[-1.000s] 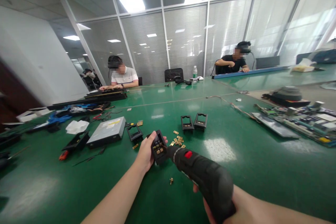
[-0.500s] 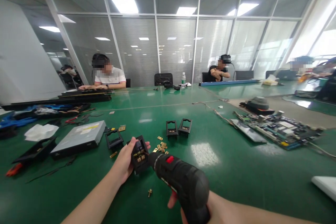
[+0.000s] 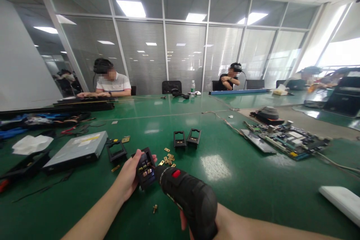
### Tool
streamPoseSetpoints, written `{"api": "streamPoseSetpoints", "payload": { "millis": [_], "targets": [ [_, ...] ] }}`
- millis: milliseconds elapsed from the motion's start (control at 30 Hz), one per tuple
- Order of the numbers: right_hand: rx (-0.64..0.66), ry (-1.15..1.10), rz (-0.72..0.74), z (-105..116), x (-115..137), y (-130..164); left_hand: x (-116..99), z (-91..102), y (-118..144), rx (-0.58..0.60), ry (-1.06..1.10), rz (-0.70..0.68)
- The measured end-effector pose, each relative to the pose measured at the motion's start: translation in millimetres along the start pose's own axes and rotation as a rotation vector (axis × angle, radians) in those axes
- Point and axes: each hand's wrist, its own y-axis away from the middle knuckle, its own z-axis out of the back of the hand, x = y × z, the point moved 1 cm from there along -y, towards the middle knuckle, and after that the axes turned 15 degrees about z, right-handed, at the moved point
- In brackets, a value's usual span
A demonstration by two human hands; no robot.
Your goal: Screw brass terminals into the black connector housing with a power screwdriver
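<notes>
My left hand (image 3: pixel 129 174) grips a black plastic housing (image 3: pixel 146 182) by its left side, tilted up off the table. Brass screw terminals (image 3: pixel 146 170) show inside it. My right hand (image 3: pixel 184 221) is wrapped round a black cordless drill (image 3: pixel 189 195) with a red switch. The drill's nose points left, right at the housing's edge; the bit's tip is hard to make out. Small brass plates (image 3: pixel 168 158) lie loose just beyond the drill. A brass screw (image 3: pixel 155 208) rests on the table below the housing.
Two black frames (image 3: pixel 180 140) stand ahead, another black frame (image 3: pixel 116 152) left. A silver disc drive (image 3: pixel 77 152) lies farther left. Circuit boards (image 3: pixel 295 140) and a white object (image 3: pixel 341 202) are on the right. People sit across the green table (image 3: pixel 239 195).
The whole view has shifted a little, so things sit slightly farther left. Both hands keep the same hold, with the drill still against the housing.
</notes>
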Motion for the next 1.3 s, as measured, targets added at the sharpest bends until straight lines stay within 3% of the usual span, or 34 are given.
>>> {"api": "streamPoseSetpoints", "payload": {
  "millis": [167,400,567,1300],
  "targets": [
    [0.046,0.025,-0.033,-5,5,-2,0,-0.5,0,-0.032,-0.001,-0.011],
    [-0.004,0.025,-0.137,-10,18,7,0,-3.6,0,-0.009,0.013,-0.017],
    [0.016,0.066,-0.124,-14,30,9,2,-4.5,-1,0.008,0.037,-0.031],
    [0.001,0.049,-0.217,-23,38,8,1,-6.5,-2,0.025,0.003,0.007]
  ]
}}
